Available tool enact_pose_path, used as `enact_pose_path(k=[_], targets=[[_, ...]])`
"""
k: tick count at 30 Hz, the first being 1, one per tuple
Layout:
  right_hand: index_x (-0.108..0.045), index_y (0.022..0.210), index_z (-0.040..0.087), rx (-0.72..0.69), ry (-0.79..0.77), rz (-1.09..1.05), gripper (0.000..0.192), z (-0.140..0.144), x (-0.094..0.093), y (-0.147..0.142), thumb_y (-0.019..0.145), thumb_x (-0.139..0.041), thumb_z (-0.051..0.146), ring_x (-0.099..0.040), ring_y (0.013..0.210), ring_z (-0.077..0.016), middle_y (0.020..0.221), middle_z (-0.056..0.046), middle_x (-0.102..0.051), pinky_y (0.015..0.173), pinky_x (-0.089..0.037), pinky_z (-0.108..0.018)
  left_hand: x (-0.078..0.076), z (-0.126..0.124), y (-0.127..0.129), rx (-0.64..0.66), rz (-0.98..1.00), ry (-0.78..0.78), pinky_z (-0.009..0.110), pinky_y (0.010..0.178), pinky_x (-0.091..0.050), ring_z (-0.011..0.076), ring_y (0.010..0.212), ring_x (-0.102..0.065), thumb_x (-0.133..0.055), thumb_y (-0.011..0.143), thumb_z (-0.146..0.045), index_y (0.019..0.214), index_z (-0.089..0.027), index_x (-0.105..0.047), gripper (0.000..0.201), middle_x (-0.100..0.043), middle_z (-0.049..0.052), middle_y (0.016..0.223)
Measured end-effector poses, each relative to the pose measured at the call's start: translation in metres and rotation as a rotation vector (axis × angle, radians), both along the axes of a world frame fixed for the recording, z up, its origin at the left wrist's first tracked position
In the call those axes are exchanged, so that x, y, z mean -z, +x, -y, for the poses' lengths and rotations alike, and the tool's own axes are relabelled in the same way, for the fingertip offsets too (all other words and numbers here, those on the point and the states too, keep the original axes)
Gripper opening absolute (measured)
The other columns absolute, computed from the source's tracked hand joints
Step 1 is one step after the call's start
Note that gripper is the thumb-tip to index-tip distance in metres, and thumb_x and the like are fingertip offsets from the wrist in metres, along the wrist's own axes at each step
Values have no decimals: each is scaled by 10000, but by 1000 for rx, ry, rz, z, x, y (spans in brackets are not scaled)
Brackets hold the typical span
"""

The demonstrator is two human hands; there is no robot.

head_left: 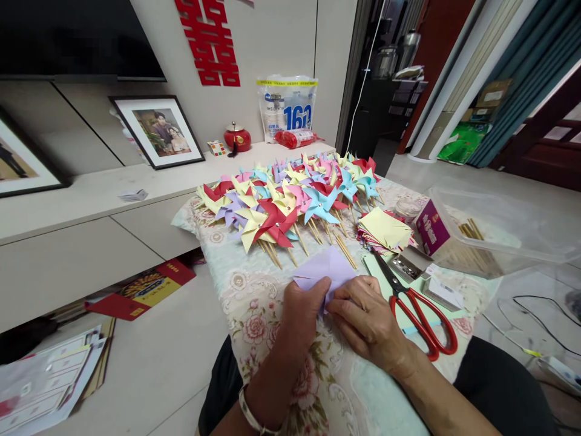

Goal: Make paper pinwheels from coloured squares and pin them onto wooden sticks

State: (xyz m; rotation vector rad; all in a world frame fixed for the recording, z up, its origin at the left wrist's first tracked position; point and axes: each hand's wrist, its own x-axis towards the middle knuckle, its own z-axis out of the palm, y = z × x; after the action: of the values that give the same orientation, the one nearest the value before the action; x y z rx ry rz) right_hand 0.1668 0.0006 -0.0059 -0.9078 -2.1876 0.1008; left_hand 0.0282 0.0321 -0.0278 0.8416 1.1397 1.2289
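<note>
Both hands together, left hand (303, 307) and right hand (365, 318) pinching lilac paper square (325, 269) on floral-clothed surface (254, 303); paper judged light, limp, crease-prone; best gripped at edges; red scissors (420, 318) just beside; pinwheels (290, 197) beyond.

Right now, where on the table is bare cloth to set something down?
Bare floral cloth lies left of the left hand, below the pinwheels. Crowded on the right: scissors, paper stack, clear box. Both hands' fingers press the purple paper.
</note>
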Motion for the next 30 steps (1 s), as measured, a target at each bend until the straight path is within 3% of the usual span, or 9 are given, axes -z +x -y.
enact_pose_path(k=[12,30], targets=[[-632,929,177,-14,-82,-136,133,-2,-3,-3,931,-535,86,-570,740,-188,792,-49,-662,737,-367,-395,-6,2,0,18,-13,14,252,572,-431,131,595,-460,-704,680,-270,659,-184,-566,164,-517,-34,621],[-619,946,197,-34,-116,-245,131,-3,0,1,902,-589,77,-609,779,-186,840,-32,-675,760,-406,-394,-16,4,-1,42,-113,-30,258,571,-431,132,610,-446,-701,683,-296,674,-169,-577,177,-514,-25,637]])
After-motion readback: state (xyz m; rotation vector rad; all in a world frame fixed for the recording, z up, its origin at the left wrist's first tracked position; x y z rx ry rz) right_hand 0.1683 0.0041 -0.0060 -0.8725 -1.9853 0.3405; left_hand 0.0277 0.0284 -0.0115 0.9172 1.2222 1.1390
